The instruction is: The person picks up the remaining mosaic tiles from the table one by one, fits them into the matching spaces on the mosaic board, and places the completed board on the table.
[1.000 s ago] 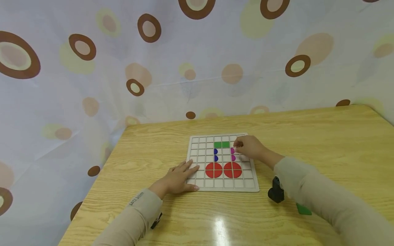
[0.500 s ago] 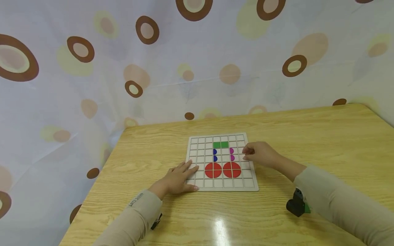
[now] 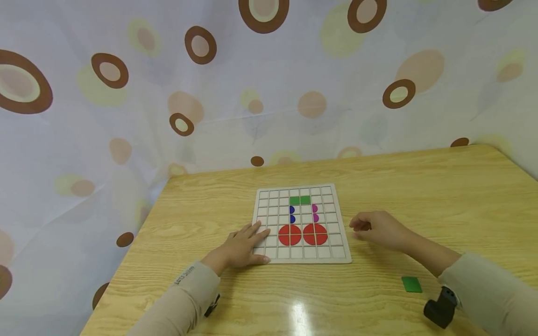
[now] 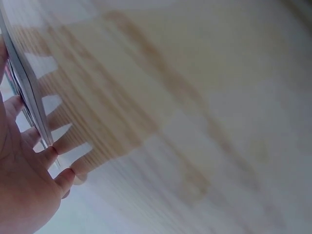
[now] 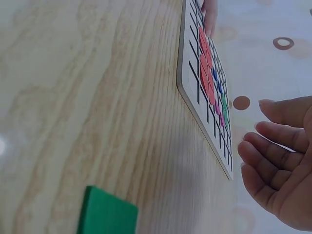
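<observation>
A white grid board [image 3: 273, 254] lies flat on the table, with red quarter-circle pieces [image 3: 290, 234] making two discs, blue half-circles [image 3: 292, 214], magenta half-circles [image 3: 315, 213] and green squares [image 3: 300, 200] set in its cells. My left hand [image 3: 241, 245] rests spread on the board's left edge. Just off the board's right side hovers my right hand [image 3: 380, 228], its fingers loosely bent and holding nothing, as the right wrist view also shows. A loose green square tile [image 3: 412, 284] lies on the table below that hand; it appears large in the right wrist view [image 5: 108, 213].
The wooden table [image 3: 210, 196] carries the board near its middle. Behind and to the left hangs a pale cloth [image 3: 235, 93] printed with brown rings. A black wrist camera [image 3: 440, 308] is strapped at the right sleeve, close to the loose tile.
My right hand has drawn back from the magenta pieces, moving right and toward me off the board. The loose green tile has come into full view. My left hand has stayed on the board.
</observation>
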Motion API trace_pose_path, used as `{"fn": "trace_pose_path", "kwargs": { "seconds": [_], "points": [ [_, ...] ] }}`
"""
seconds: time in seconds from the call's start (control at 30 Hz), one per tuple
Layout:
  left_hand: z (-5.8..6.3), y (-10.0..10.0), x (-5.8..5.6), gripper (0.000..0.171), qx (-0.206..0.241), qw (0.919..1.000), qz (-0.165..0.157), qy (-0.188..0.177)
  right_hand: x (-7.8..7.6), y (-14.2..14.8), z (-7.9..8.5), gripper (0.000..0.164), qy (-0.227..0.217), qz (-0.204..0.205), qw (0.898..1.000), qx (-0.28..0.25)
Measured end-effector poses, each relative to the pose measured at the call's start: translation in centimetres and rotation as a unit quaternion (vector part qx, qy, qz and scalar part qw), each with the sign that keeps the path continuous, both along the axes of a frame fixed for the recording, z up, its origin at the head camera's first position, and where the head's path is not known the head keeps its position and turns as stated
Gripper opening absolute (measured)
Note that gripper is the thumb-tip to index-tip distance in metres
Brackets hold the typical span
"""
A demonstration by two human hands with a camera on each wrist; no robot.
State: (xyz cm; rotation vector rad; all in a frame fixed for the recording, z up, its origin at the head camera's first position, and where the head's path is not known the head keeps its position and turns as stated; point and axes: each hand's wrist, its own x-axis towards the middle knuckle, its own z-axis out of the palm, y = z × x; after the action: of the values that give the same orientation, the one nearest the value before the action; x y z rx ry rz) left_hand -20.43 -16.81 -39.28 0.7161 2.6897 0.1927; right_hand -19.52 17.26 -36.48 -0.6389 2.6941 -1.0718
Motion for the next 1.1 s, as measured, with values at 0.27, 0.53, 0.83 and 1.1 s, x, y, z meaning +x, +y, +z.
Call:
{"fn": "trace_pose_path", "kwargs": {
  "seconds": [0.27,0.53,0.83,1.1],
  "points": [
    [-0.2,-0.1,0.0,0.071,0.000,1.0000,-0.004,0.006,1.8,1.7,0.1,0.030,-0.038,0.016,0.999,-0.006],
    [0.0,0.0,0.1,0.071,-0.001,1.0000,-0.006,0.005,3.5,3.3,0.0,0.043,-0.080,0.045,0.996,0.001],
    [0.3,0.1,0.2,0.070,0.000,0.9999,-0.010,0.008,4.5,5.6,-0.8,0.046,-0.085,0.077,0.993,0.024],
    [0.2,0.1,0.2,0.071,-0.001,0.9999,-0.009,0.006,5.4,7.1,-1.7,0.052,-0.093,0.073,0.993,0.019]
  ]
}}
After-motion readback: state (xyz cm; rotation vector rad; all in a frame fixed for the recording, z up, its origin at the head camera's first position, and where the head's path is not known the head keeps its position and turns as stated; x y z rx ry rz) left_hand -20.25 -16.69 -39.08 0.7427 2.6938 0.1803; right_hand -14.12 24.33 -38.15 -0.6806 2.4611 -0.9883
